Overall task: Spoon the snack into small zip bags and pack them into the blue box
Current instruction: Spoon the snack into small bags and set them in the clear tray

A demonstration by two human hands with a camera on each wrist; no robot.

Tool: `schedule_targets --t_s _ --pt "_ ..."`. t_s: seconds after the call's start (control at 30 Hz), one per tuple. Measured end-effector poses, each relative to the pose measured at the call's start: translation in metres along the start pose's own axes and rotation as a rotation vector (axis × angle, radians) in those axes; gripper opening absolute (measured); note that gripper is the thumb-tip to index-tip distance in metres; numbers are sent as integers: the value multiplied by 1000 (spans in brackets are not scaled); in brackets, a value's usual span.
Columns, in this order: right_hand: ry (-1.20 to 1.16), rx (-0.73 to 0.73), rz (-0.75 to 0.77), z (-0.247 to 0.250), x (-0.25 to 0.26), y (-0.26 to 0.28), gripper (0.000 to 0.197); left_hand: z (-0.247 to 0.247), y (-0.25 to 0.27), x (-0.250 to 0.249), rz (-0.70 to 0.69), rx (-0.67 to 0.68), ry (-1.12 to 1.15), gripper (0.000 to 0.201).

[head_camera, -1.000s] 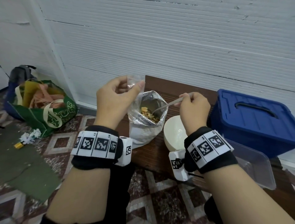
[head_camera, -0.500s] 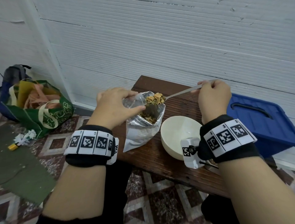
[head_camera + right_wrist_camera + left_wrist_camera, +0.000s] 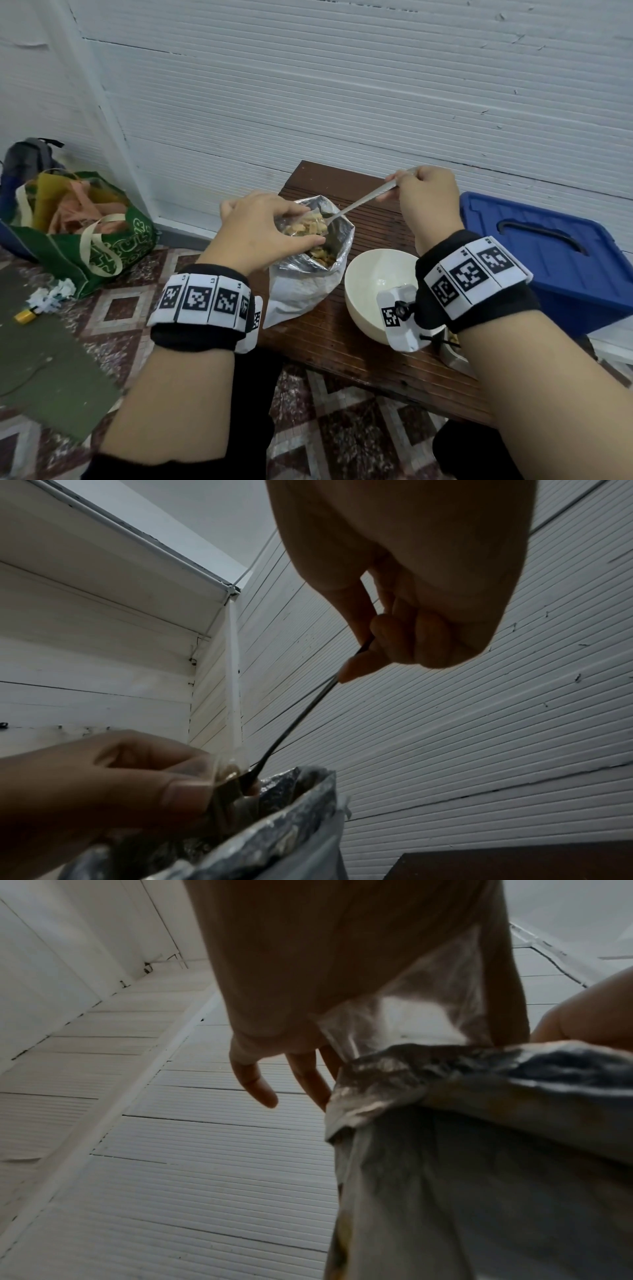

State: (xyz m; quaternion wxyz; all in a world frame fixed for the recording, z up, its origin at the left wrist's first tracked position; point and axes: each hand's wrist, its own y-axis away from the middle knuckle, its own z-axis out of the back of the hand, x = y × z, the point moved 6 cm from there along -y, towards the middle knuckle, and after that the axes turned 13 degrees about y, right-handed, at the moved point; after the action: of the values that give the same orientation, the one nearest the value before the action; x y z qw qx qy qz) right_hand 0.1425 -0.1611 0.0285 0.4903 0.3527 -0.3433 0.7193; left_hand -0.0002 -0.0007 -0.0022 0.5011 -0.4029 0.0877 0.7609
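Currently left hand pinches small zip bag at frame centre over foil snack pouch. Right hand grips spoon, its snack-laden bowl at the bag's mouth. Blue box sits lidded, right edge.

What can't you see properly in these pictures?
- Spoon bowl: in the head view snack pieces and the left hand cover it; dark in the right wrist view.
- Small zip bag: how full it is stays hidden behind the fingers.
- Silver snack bag: its depth is out of sight.
- Blue box: lid on, inside unseen.
- Metal thing behind the right wrist, head view: mostly covered.
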Motion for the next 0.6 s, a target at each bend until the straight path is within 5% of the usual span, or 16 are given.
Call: schedule_targets --t_s 0.17,0.37,0.6 --pt "-74 38 6 -7 3 -1 30 -3 -2 -3 -9 -23 -2 30" --pt "-207 40 252 -4 16 6 24 -3 -1 -7 -9 -116 10 31" --pt "-310 -66 432 16 28 18 18 0 2 6 92 -213 313 36"
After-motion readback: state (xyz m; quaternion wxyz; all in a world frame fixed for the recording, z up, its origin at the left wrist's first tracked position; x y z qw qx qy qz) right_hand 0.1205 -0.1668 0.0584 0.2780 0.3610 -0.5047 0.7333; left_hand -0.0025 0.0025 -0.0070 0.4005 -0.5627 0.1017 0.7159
